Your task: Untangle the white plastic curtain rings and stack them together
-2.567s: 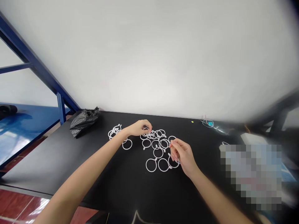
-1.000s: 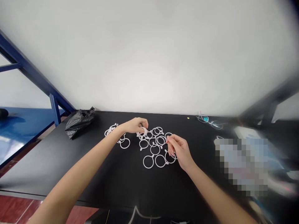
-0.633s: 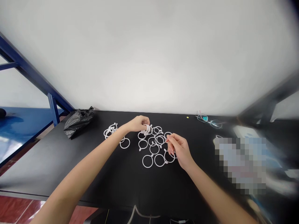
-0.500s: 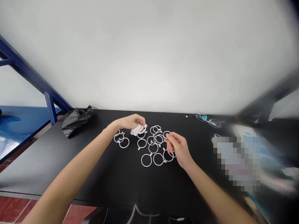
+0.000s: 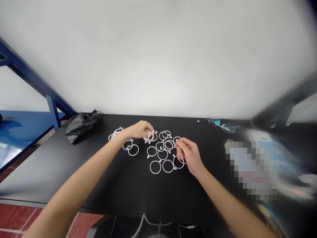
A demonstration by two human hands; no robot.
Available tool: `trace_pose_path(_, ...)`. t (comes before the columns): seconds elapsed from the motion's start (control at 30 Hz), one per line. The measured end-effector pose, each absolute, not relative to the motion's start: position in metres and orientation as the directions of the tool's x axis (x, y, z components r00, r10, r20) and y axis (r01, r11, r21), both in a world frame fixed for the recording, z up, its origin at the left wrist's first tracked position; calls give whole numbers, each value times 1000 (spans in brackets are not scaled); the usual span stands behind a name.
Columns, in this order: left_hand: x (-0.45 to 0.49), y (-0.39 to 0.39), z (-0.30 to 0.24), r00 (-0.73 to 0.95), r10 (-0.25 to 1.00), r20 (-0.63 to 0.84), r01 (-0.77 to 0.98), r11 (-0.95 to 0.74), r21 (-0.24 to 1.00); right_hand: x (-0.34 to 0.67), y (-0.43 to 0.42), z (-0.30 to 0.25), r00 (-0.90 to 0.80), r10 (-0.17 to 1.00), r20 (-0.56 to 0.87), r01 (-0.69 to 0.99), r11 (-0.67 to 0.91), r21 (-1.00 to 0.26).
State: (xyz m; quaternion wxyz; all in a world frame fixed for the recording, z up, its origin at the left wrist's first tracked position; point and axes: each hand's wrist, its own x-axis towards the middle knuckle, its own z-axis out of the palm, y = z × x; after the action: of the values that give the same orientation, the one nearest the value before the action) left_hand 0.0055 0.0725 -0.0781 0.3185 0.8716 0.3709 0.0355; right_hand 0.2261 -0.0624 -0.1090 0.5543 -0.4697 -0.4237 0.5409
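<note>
Pinching white rings (image 5: 149, 136) in the left hand (image 5: 140, 129). Curling the fingers of the right hand (image 5: 190, 154) by loose rings (image 5: 163, 145) on the table (image 5: 135, 188); cannot tell if pinching any.

The room is bright, and the white wall (image 5: 163, 82) glows most near its middle. A pale shine lies on the black table's (image 5: 119, 188) left part. The white rings (image 5: 155, 173) look clear. The right side is smeary, blocky squares (image 5: 252, 170) hide one patch, and the top right corner is dark.
</note>
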Motion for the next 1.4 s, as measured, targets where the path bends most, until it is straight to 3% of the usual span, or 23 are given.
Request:
trace_pose_path(0.13,3,58,-68,845,454,-283,507,-511,694,225,-63,-109,48,998,-34,-209,-23,-978)
trace_pose_path(0.3,14,44,-90,747,595,-296,657,-596,462,225,-63,-107,47,998,-34,-214,-23,-977)
trace_pose_path(0.47,16,44,-87,742,615,-268,660,-601,450,225,-63,-105,49,998,-35,-219,-23,-976)
trace_pose_path(0.57,13,37,-68,805,546,-231,563,-581,588,225,-63,-105,51,998,-32,-217,-21,-976)
trace_pose_path(0.63,12,27,-60,872,419,-251,455,-511,729,225,-63,-106,48,998,-31,-214,-20,-977)
trace_pose_path(0.7,14,14,-58,898,326,-295,428,-492,758,225,-62,-107,43,999,-29,-214,-19,-977)
trace_pose_path(0.87,26,-13,-76,776,528,-346,629,-611,481,225,-62,-109,42,999,-30,-208,-20,-978)
trace_pose_path(0.97,27,-17,-79,723,606,-331,689,-600,407,225,-62,-108,52,998,-33,-205,-22,-979)
trace_pose_path(1.07,22,-16,-69,785,583,-210,604,-643,471,226,-63,-109,47,999,-28,-201,-18,-979)
trace_pose_path(1.17,18,-18,-58,832,549,85,428,-731,532,226,-63,-109,38,999,-27,-184,-20,-983)
trace_pose_path(1.3,21,-21,-60,810,425,404,242,-870,430,225,-66,-107,60,998,12,-132,20,-991)
trace_pose_path(1.4,27,-20,-71,737,372,564,239,-924,298,225,-69,-104,31,996,84,-91,87,-992)
